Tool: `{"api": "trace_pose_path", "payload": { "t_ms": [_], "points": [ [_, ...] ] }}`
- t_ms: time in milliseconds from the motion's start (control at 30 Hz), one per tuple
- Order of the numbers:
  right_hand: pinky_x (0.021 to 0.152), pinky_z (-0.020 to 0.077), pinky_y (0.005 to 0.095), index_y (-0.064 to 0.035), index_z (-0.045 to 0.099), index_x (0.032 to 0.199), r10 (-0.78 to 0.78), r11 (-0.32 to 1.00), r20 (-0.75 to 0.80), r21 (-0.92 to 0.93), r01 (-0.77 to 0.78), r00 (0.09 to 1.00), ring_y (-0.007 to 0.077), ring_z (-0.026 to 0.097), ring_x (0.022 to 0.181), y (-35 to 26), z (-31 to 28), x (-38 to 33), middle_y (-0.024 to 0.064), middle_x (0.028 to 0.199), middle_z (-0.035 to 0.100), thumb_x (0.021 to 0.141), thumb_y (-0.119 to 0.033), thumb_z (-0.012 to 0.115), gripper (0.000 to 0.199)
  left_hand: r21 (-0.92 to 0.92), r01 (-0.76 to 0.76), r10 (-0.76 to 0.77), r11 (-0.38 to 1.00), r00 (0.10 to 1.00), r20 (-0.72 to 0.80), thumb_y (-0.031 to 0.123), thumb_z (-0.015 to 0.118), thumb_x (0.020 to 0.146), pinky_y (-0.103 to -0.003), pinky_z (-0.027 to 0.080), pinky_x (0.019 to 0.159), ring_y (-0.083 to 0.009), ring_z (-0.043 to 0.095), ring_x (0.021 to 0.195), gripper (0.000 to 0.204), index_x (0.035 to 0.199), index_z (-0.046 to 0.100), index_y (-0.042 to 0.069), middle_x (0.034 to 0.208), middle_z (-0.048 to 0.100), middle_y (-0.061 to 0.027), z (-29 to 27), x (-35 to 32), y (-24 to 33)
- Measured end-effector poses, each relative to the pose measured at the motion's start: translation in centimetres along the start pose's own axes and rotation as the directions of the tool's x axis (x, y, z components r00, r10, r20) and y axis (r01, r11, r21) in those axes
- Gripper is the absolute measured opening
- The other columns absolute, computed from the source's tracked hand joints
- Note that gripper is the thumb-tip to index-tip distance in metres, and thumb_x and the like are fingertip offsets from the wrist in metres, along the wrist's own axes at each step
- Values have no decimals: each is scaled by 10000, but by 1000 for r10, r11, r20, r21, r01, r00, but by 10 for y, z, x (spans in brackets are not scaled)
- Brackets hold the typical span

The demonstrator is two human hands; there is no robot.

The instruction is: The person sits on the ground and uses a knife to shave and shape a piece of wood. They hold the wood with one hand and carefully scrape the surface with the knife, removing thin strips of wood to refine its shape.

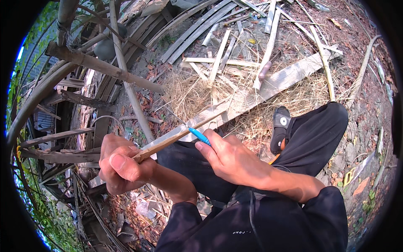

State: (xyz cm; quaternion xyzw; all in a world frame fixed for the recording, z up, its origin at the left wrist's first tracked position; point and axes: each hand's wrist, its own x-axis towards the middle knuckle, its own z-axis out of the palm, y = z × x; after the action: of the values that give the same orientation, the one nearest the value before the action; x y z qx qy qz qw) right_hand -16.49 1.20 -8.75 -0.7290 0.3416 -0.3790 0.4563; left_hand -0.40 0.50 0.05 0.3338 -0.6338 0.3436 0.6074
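Note:
My left hand is closed round the thick near end of a wooden strip, which looks like split bamboo and slants up to the right. In my right hand is a knife with a blue handle, the fingers wrapped round it. Its thin blade crosses the strip near the middle and points up and to the left. Part of the handle is hidden in my palm. Beneath the strip's far end, a long pale plank lies on the ground, running away to the right.
Straw-like shavings are heaped beside the plank. A tool with a brown wooden handle rests near it. Bamboo poles and a frame rise at left. Several split strips lie farther off. At right lies a saw with a yellow handle.

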Motion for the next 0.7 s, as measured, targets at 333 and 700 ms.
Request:
{"api": "trace_pose_path", "payload": {
  "t_ms": [333,700],
  "points": [
    [421,423,435,37,483,839,218,928,-19,-305,-213,976,360,527,437,167,28,-26,182,498,516,944,-211,434,274,51,-10,12,999,999,-53,191,461,850,-246,222,361,-112,327,350,382,513,385,28,398,348,-25,2,4,14],
    [452,406,443,-18,462,933,105,994,52,27,-107,993,391,539,488,9,17,3,194,516,511,879,-145,563,172,159,192,-151,968,960,-238,104,538,815,-253,317,438,-124,384,443,285,566,462,-12,502,400,-38,10,-3,12]
  ]
}}
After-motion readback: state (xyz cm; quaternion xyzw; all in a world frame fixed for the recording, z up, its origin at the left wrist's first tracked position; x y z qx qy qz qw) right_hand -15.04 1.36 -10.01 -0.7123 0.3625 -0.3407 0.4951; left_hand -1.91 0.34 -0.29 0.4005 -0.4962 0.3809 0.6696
